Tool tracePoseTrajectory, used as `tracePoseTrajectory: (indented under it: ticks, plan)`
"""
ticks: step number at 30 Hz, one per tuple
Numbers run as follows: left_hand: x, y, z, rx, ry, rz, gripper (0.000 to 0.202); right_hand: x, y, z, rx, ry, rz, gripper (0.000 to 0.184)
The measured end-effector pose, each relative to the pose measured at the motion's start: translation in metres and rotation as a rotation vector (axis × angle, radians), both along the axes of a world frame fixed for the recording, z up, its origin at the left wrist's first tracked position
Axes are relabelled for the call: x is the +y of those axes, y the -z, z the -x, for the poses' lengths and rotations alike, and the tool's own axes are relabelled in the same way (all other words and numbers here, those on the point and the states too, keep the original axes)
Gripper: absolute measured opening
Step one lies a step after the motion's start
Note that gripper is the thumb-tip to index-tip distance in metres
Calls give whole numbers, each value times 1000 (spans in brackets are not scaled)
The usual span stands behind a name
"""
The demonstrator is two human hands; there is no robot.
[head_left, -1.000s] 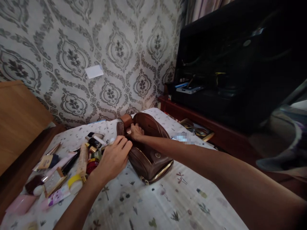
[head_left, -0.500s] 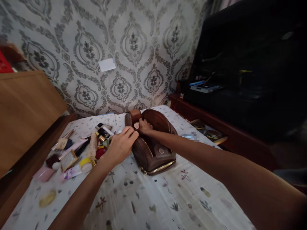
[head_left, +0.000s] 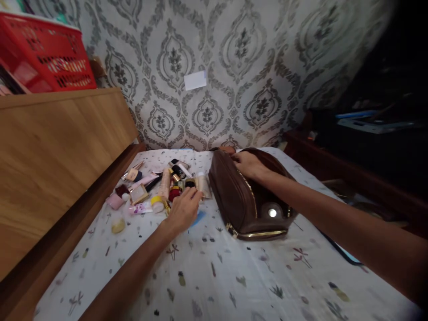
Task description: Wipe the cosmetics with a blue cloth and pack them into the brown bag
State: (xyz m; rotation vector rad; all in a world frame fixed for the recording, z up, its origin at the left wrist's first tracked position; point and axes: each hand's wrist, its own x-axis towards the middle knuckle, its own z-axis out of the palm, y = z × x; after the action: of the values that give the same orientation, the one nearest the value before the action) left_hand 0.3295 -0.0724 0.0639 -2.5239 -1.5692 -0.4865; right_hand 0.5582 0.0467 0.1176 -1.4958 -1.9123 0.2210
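A brown leather pouch [head_left: 247,200] with gold zips stands on a flower-print cloth [head_left: 234,276]. My right hand [head_left: 249,165] grips its top edge by the zip, fingers curled over the opening. My left hand [head_left: 183,209] lies to the left of the pouch, fingers bent over the near end of a heap of cosmetics [head_left: 157,187]: tubes, small bottles, a red-capped jar, a compact. Whether the fingers hold any of them is hidden. A pale tube [head_left: 203,185] lies between the hand and the pouch.
A wooden headboard or cabinet side [head_left: 56,151] runs along the left, with a red plastic crate [head_left: 43,53] on top. Patterned wallpaper is behind. Dark furniture with flat items [head_left: 371,125] stands at the right. A yellowish small thing [head_left: 118,226] lies apart on the cloth.
The view has swung left. My left hand has left the pouch and moved onto the cosmetics. My right hand stays at the pouch's opening, and the pouch now stands more upright.
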Motion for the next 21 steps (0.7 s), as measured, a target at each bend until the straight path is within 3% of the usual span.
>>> tracePoseTrajectory:
  ticks: [3,5,7,9,11,13,18,21]
  plan:
    - [0,6,32,-11,-157,-11,25,-38,-19,-1,-3,-3,-87,21]
    - [3,7,51,-30,-272,-23,26,-70,-24,4,80,-30,-338,18]
    - [8,7,66,-47,-371,-26,31,-101,-19,15,139,-165,-500,19]
    - [16,7,74,-57,-438,-15,36,-125,-4,30,192,-355,-518,24]
    - [24,9,74,-59,-463,9,38,-139,19,45,209,-527,-444,28]
    - [31,10,69,-60,-446,42,39,-145,43,60,230,-598,-330,30]
    - [37,13,62,-109,-326,126,31,-149,92,82,373,-544,106,17]
    - [28,14,68,-175,-231,161,23,-147,112,86,556,-462,314,24]
